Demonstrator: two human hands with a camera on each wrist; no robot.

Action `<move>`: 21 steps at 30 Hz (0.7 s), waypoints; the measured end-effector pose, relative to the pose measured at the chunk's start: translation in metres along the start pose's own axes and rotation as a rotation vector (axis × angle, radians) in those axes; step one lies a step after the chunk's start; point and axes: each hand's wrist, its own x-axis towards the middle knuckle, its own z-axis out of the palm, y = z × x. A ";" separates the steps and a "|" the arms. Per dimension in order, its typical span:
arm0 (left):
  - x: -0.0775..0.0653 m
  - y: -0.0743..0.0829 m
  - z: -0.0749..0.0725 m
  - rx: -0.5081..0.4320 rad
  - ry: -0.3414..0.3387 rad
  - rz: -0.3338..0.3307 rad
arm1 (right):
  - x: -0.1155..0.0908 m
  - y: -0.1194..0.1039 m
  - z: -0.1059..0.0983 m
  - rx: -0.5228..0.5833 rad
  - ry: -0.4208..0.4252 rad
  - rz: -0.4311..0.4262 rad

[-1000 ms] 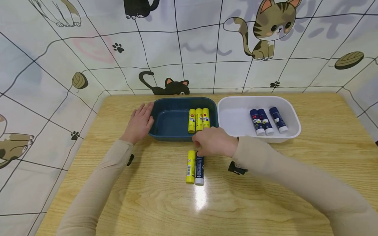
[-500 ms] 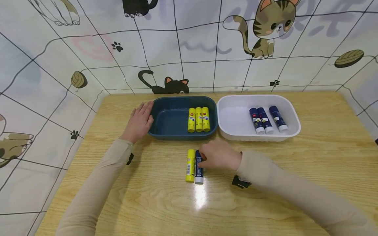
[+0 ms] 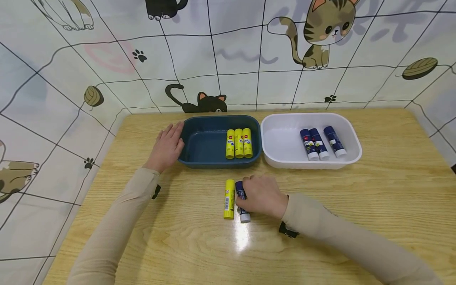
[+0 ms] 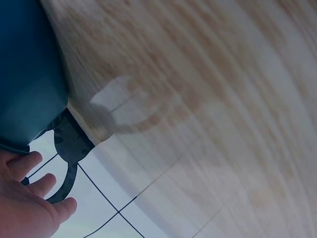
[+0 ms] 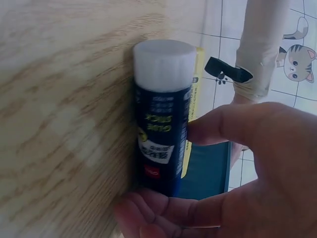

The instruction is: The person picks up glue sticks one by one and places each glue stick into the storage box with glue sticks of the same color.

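Note:
My right hand [image 3: 263, 196] pinches a navy glue stick [image 5: 159, 116] with a white end, thumb on one side and curled fingers on the other. The stick lies slightly slanted on the table in front of the trays. Just left of it lies a yellow glue stick [image 3: 229, 200], untouched. At the far left, my left hand [image 3: 164, 147] rests with fingers extended against the left end of a dark teal tray [image 3: 203, 146]. In the left wrist view the fingers [image 4: 42, 186] are beside the tray's corner.
Three yellow glue sticks [image 3: 239, 143] lie side by side in the teal tray's right part. A white tray [image 3: 283, 140] stands directly right of it, holding three navy glue sticks [image 3: 319, 144]. Behind the wooden table [image 3: 171, 245] hangs a cat-patterned cloth [image 3: 238, 51].
My right hand has come back from the teal tray's front edge to the navy glue stick and grasped it. The stick has tilted away from the yellow one. The left hand stays put.

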 end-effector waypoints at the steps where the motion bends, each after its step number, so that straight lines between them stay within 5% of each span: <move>1: 0.000 0.000 0.000 0.001 0.001 0.001 | -0.001 0.000 0.000 0.000 0.000 0.003; 21: 0.000 -0.001 0.002 -0.008 0.014 0.014 | -0.006 0.013 -0.001 0.082 -0.117 0.067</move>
